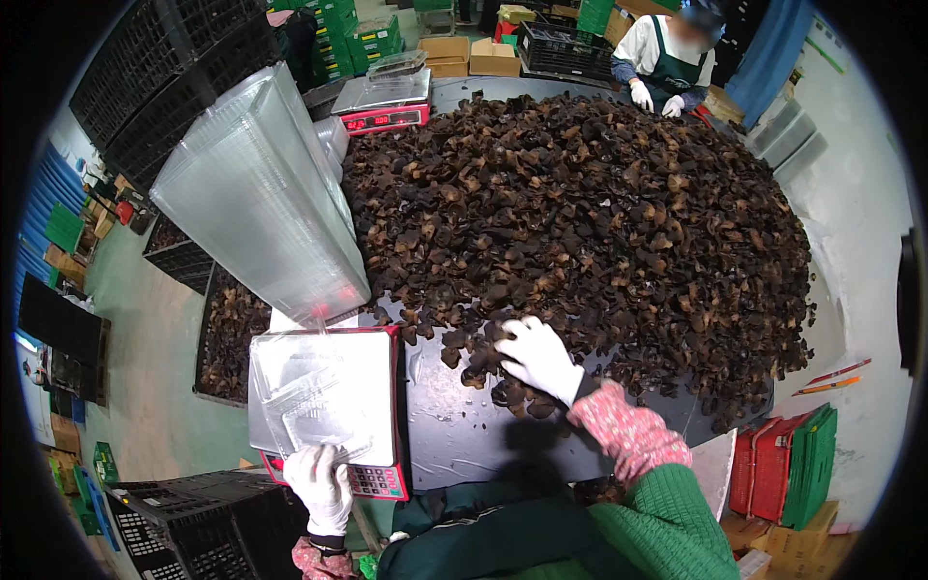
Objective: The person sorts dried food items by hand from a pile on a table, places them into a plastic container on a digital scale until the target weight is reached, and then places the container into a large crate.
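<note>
A large heap of dark brown wood ear mushrooms (pixel 580 217) covers much of the table. My right hand (pixel 540 359), in a white glove, reaches into the heap's near edge with its fingers spread; whether any piece is under them is hidden. My left hand (pixel 319 482), gloved in white too, is at the front edge of a red digital scale (pixel 376 481), its fingers curled at the rim of a clear plastic tray (pixel 326 413) on the metal pan. Glare blurs the tray's outline. Behind the scale leans a tall stack of clear plastic containers (pixel 264 196).
A second scale (pixel 384 98) stands at the table's far left. Across the heap a person in white gloves (pixel 670 61) works. Black crates (pixel 210 525) lie low at the left, a mushroom-filled crate (pixel 230 348) beside the table, and red and green crates (pixel 783 464) at the right.
</note>
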A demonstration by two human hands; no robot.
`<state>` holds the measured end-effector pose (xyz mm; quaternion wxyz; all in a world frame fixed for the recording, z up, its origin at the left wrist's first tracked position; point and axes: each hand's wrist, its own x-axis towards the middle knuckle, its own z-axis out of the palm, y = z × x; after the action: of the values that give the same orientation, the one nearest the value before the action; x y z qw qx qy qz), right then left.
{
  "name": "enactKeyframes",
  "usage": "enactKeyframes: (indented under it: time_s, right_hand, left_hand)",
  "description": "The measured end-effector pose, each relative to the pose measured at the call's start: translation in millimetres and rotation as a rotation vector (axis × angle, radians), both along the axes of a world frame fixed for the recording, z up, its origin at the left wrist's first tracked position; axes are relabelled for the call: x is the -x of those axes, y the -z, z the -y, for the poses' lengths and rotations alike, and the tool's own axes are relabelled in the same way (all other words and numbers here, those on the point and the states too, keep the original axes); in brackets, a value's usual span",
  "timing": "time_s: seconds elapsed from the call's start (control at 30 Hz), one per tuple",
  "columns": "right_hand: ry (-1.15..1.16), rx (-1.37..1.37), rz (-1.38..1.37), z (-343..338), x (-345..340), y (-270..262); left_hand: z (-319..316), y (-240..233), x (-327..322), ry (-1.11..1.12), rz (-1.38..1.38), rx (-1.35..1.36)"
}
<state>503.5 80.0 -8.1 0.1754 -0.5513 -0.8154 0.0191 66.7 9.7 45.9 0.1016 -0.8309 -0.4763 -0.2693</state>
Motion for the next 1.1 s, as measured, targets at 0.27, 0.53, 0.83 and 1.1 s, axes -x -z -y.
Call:
enactKeyframes:
  time_s: [0.27, 0.53, 0.83, 1.1]
  right_hand:
    - [0.258, 0.046, -0.096, 114, -50, 29]
    - [0.220, 0.154, -0.071, 73, -57, 14]
    - [0.273, 0.138, -0.471, 66, -46, 36]
    - [0.530, 0.191, -1.474, 49, -48, -13]
  left_hand:
    - [-5, 7, -158, 0.428, 0.176, 0.487]
    - [-40, 56, -267, 0.313, -0.095, 0.722]
    - [-45, 76, -250, 0.351, 0.566, 0.595]
    - [-59, -12, -123, 0.149, 1.328, 0.997]
